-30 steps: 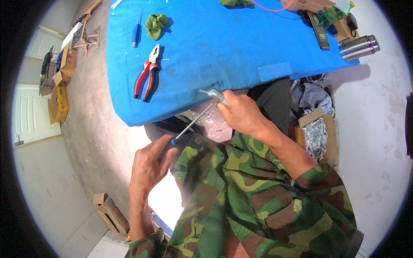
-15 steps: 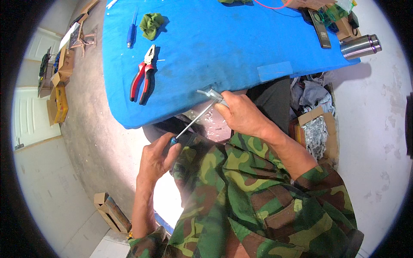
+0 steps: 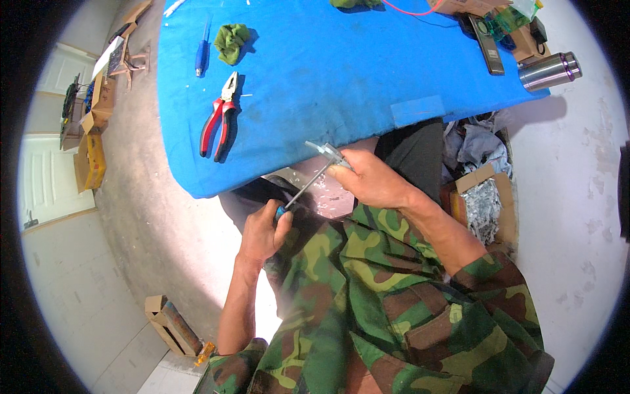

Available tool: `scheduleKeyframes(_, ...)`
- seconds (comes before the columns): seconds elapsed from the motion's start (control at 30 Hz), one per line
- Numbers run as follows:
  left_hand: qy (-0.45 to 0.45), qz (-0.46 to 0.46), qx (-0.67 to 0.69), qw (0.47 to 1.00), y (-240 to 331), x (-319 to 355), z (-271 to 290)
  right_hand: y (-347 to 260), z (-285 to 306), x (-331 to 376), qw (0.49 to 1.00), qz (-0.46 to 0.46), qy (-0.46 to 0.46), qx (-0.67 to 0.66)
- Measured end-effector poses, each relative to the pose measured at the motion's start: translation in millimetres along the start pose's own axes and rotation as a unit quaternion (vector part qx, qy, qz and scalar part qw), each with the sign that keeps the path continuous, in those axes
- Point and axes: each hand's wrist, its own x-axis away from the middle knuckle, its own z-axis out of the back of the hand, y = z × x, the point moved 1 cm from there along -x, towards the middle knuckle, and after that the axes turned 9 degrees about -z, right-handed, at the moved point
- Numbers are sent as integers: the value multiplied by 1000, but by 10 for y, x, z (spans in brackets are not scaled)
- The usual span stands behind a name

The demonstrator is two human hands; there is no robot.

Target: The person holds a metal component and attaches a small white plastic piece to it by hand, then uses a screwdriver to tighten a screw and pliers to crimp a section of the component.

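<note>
- While your left hand (image 3: 260,231) grasps the screwdriver (image 3: 307,188) by its blue handle, the shaft points up and to the right; I suppose you hold it close to the shaft in order to steer the tip better.
- Your right hand (image 3: 377,180) grasps a light grey piece (image 3: 333,155), with the thumb pressing near where the shaft arrives. This firm grip seems meant to keep the piece from turning under the tool.
- The grey piece is between your hands, at the near edge of the blue-covered surface (image 3: 315,59), and its thin end sticks out to the left. The tip meets it or lies just beside it; I cannot tell if it is inside.
- Below your hands are scattered white bits (image 3: 326,188); perhaps you work at the edge so that such bits fall there.
- On the surface, the red-and-black pliers (image 3: 220,125) lie with the handles toward you, probably for easy taking. Farther away are a blue-handled tool (image 3: 200,60) and, beside it, a crumpled green cloth (image 3: 231,43).
- At the right end, the steel flask (image 3: 551,71) lies on its side, well apart from your hands, which likely leaves your elbow free.
</note>
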Motion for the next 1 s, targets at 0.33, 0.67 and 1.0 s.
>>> scheduleKeyframes(0.33, 38, -19, 11, 999, -35, -13, -260, -85, -44, 148, 987, -8, -54, -150)
scheduleKeyframes(0.67, 68, -15, -29, 997, 185, 111, -286, 50, -95, 271, 996, 34, 51, -69)
scheduleKeyframes(1.0, 125, 6, -84, 989, 470, 565, -82, 231, 58, 418, 903, -25, -65, -423)
